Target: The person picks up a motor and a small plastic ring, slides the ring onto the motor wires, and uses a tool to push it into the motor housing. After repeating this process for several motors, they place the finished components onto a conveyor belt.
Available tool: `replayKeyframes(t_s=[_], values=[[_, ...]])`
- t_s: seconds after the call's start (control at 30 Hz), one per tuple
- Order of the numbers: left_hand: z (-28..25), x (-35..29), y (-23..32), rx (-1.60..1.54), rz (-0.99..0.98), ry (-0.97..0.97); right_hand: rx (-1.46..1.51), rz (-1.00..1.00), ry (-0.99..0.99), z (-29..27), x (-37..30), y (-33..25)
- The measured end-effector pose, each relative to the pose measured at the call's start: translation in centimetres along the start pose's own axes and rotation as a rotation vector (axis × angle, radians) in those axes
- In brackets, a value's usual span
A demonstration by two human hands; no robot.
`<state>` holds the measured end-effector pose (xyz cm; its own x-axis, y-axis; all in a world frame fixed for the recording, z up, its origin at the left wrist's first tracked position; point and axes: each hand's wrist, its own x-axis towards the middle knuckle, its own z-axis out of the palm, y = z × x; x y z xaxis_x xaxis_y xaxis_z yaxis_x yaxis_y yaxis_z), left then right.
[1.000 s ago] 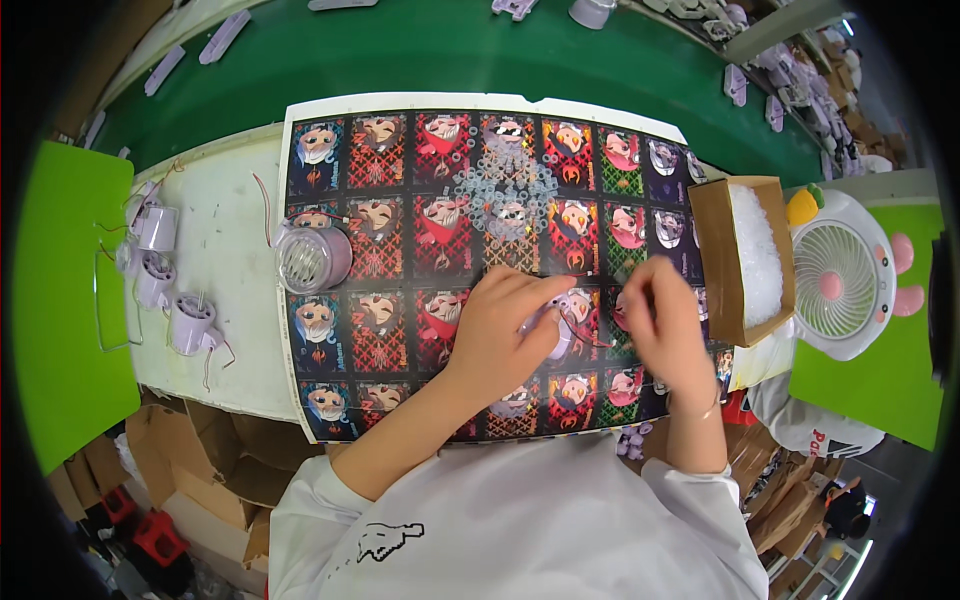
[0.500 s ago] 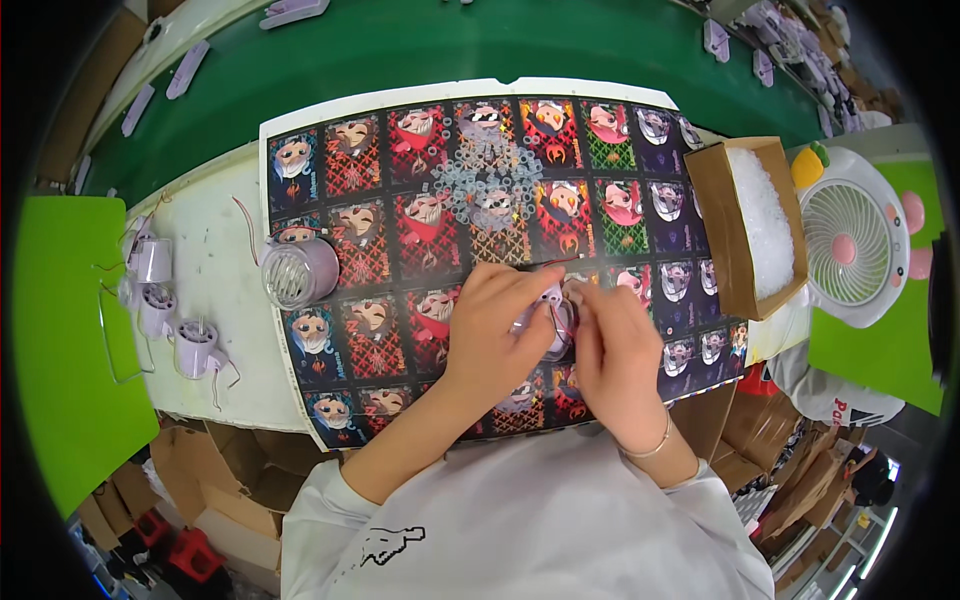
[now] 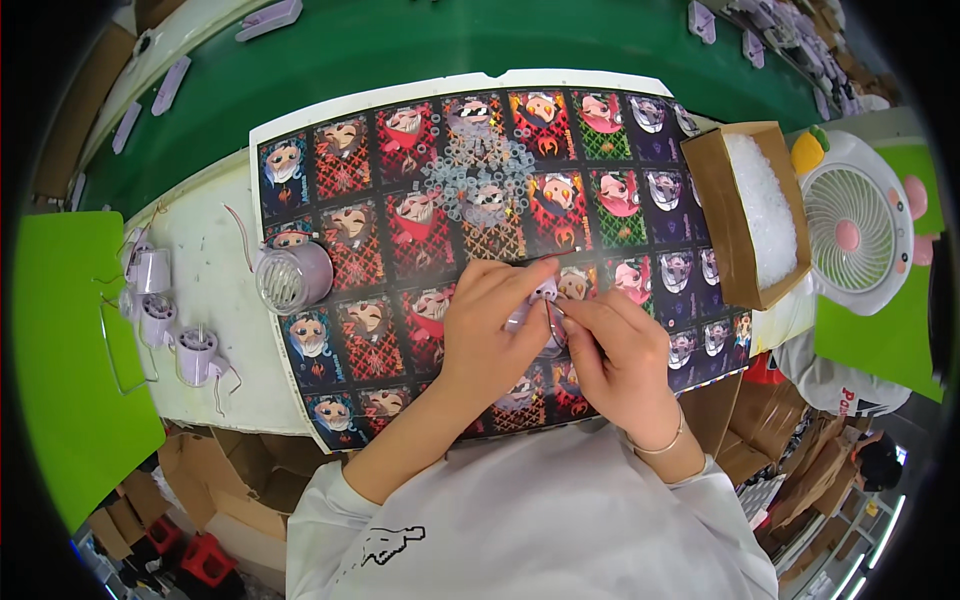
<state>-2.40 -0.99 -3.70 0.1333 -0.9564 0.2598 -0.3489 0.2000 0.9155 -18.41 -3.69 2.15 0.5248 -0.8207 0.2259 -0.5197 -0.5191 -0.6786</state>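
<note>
My left hand (image 3: 490, 325) is closed around a small lilac plastic housing (image 3: 519, 319), partly hidden by my fingers. Thin red and dark wires (image 3: 572, 250) stick out above my fingertips. Close against the housing, my right hand (image 3: 622, 355) pinches with thumb and forefinger at what looks like a thin wire; its exact kind is too small to make out. Both hands are over a dark sheet printed with cartoon cards (image 3: 355, 265). Beyond them lie many small translucent rings (image 3: 480, 175), scattered on the sheet. A lilac cylinder with a slotted end (image 3: 293, 277) rests to the left.
Several lilac motor housings with wires (image 3: 197, 355) stand at the left of the white table (image 3: 220, 260). A cardboard box of clear small pieces (image 3: 765, 210) sits on the right, beside a white fan (image 3: 850, 235). Lilac parts lie on and beyond the green belt (image 3: 400, 40) at the back.
My right hand has closed its fingertips in on the housing; before, it was blurred and slightly apart. The left hand keeps its hold. The whole view has shifted slightly.
</note>
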Motion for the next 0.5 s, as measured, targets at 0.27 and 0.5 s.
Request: replayKeyframes(t_s=[0.27,0.5], values=[[0.2,0.1,0.1,0.020,0.007,0.017,-0.112,0.059,0.161,2.0,-0.3,-0.8],[0.1,0.2,0.3,0.084,0.042,0.035,-0.182,-0.144,-0.007,-0.2,1.7,0.3]])
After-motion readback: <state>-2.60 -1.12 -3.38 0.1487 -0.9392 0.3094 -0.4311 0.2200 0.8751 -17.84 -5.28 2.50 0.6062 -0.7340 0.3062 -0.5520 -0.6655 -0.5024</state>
